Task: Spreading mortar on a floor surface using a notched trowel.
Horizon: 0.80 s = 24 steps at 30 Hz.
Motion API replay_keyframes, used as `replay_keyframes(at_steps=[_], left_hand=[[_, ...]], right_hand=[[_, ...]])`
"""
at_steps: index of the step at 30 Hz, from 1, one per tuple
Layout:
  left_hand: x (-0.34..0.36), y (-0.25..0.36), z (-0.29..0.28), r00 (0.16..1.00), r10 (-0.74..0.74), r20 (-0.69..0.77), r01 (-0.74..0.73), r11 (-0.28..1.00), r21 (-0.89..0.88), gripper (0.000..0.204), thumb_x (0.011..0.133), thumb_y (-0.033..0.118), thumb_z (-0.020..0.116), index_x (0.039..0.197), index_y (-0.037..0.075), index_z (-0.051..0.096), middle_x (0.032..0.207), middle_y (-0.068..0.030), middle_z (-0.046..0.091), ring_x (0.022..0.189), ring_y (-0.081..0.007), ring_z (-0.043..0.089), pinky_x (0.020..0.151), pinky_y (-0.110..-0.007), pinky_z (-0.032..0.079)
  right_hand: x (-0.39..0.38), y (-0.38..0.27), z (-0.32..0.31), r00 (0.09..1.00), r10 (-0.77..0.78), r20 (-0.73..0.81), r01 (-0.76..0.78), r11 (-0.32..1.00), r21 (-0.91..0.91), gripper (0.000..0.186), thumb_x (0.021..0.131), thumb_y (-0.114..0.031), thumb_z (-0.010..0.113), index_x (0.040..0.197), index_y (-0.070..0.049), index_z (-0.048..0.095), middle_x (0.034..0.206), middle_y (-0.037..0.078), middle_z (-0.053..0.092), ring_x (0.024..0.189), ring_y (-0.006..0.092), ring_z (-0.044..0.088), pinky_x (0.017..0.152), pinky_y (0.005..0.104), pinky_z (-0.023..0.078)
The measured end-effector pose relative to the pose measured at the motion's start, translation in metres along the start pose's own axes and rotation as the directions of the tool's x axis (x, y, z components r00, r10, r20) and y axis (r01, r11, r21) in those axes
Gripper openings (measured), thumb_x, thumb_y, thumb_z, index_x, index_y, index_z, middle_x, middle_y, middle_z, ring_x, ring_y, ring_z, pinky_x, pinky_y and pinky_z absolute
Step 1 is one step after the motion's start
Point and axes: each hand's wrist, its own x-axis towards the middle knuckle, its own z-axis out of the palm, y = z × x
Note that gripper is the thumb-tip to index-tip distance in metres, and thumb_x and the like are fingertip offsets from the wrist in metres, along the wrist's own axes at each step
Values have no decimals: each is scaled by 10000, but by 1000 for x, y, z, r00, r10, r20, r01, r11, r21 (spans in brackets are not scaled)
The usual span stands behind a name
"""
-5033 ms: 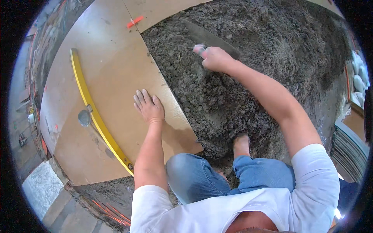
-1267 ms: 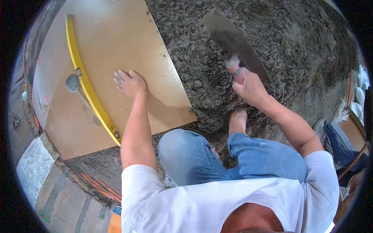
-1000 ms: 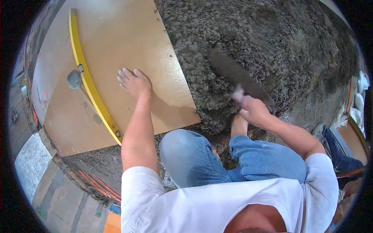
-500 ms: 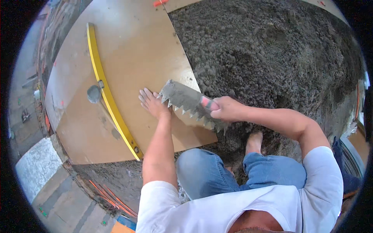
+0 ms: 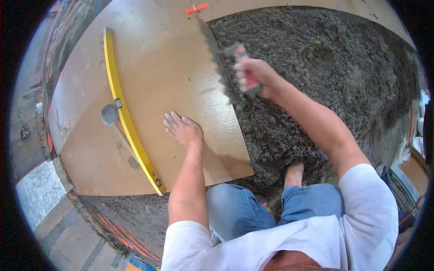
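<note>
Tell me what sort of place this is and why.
Probably a building site or a room under renovation: a glossy tan slab lies beside rough grey mortar-like material, a yellow level rests on the slab, and the right hand grips a toothed trowel.

The left hand (image 5: 184, 130) lies flat on a tile (image 5: 158, 72), near a yellow level (image 5: 124, 113) and a mallet (image 5: 110, 114). The right hand (image 5: 254, 76) grips a red-handled trowel (image 5: 218, 58), its toothed blade along the tile's edge, beside rough mortar (image 5: 316, 90).
</note>
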Motion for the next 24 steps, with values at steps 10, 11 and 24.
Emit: replay_keyframes(at_steps=[10, 11, 24], left_hand=[[-5, 1, -2, 999, -1, 44, 1, 1000, 13, 507, 917, 229, 374, 1377, 17, 352, 1472, -164, 274, 1380, -341, 191, 1124, -476, 126], [-5, 2, -3, 998, 2, 55, -3, 1000, 19, 507, 917, 229, 374, 1377, 17, 352, 1472, -164, 274, 1380, -341, 191, 1124, -476, 126], [-2, 2, 0, 999, 41, -12, -41, 999, -12, 493, 921, 257, 371, 1356, 26, 388, 1450, -163, 324, 1357, -352, 242, 1104, -495, 173]], right_hand=[[28, -22, -12, 953, -33, -303, -40, 972, -233, 243, 882, -291, 539, 860, -56, 597, 687, 21, 551, 528, 129, 517, 448, 286, 425], [30, -19, -12, 945, -12, -327, -52, 981, -187, 260, 897, -314, 527, 878, -62, 585, 697, 25, 545, 543, 130, 516, 436, 288, 416], [-111, 82, -18, 909, 223, -352, -289, 945, -150, 383, 913, -361, 479, 701, -56, 573, 569, 57, 540, 423, 148, 464, 397, 319, 373]])
